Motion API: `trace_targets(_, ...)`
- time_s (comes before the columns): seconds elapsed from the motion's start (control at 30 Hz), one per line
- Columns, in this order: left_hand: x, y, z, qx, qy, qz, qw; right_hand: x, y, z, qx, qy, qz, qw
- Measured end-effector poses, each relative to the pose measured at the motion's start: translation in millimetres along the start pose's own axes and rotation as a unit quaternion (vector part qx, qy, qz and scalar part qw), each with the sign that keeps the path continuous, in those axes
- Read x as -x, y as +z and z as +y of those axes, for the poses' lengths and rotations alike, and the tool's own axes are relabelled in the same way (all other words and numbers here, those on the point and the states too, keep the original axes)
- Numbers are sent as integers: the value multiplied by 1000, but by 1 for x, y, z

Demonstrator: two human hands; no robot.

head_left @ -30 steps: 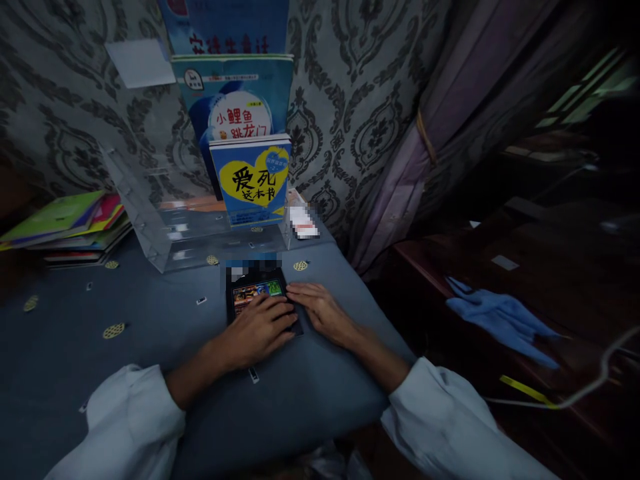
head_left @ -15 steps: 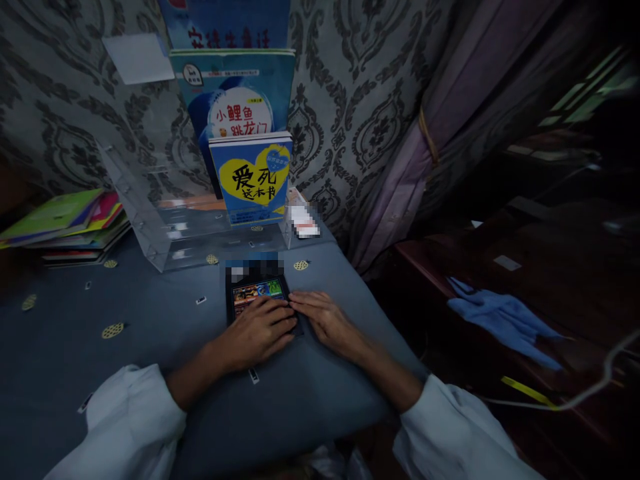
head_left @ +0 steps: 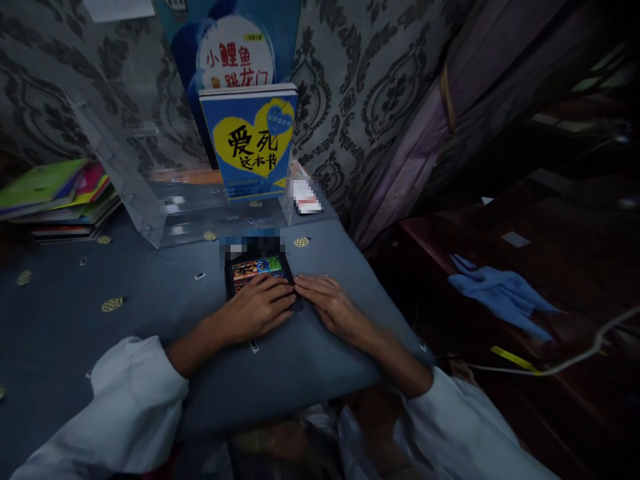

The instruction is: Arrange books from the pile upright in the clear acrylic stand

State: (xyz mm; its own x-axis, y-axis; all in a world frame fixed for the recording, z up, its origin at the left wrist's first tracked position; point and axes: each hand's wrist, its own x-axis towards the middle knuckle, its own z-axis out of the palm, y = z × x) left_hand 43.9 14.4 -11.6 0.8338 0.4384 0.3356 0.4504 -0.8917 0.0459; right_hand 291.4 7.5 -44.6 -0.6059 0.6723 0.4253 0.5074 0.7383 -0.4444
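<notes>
A small black flat panel (head_left: 239, 269) with a multi-coloured picture area lies on the blue-grey tablecloth; its exact kind is unclear, and its upper end is blurred out. My left hand (head_left: 260, 308) rests palm down over its lower part, the outstretched fingers hiding much of the picture. Beside the panel's right edge is my right hand (head_left: 334, 308), also palm down with extended fingers. The two sets of fingertips nearly meet there. Neither hand visibly grips anything.
Behind the panel, a clear plastic stand (head_left: 155, 227) holds a blue book with a yellow heart (head_left: 255, 147). Stacked books (head_left: 55, 193) lie at the left. Right of the table are a curtain (head_left: 400, 153), a blue cloth (head_left: 500, 293) and a white cable (head_left: 590, 353).
My view has tilted down slightly, so the books and panel sit higher in it. Both hands stay at the panel in almost the same pose.
</notes>
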Motion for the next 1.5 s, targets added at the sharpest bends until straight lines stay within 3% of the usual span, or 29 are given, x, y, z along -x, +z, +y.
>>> trace_targets(0.77, -1, -6, 18, 5, 37, 7, 999, 26, -12, -27, 62, -45, -13, 997)
trace_targets(1.17, 6, -2, 29, -48, 20, 10, 999, 32, -7, -24, 85, -42, -30, 995)
trace_targets(1.5, 24, -14, 41, -68, -24, 1, 997, 29, -11, -28, 76, -45, -14, 996)
